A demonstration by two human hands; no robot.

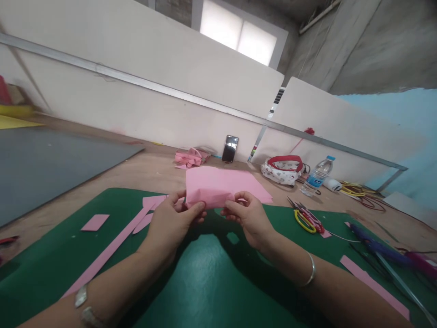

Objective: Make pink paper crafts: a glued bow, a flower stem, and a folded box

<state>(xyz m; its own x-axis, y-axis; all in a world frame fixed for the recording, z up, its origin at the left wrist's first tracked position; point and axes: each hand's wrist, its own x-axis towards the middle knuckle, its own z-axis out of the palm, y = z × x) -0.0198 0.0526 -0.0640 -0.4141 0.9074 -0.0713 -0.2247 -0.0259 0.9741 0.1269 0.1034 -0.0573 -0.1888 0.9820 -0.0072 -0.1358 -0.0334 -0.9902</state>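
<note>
Both hands hold a pink paper piece (210, 197) between them, above the green mat (205, 278). The fingers of my left hand (175, 218) pinch its left end, thumb in front. At its right end, my right hand (249, 216) pinches with thumb and fingertips. The piece looks folded or curved along its lower edge. Behind it lie larger pink sheets (252, 182). Left of my left hand, a long pink strip (112, 246) and a small pink square (95, 222) rest on the mat.
Scissors (305, 221) lie right of my right hand, near a water bottle (317, 175) and a white-and-red pouch (282, 171). A phone (230, 148) leans on the wall beside crumpled pink paper (191, 157). A glue gun (375, 243) and another strip (375, 287) are far right.
</note>
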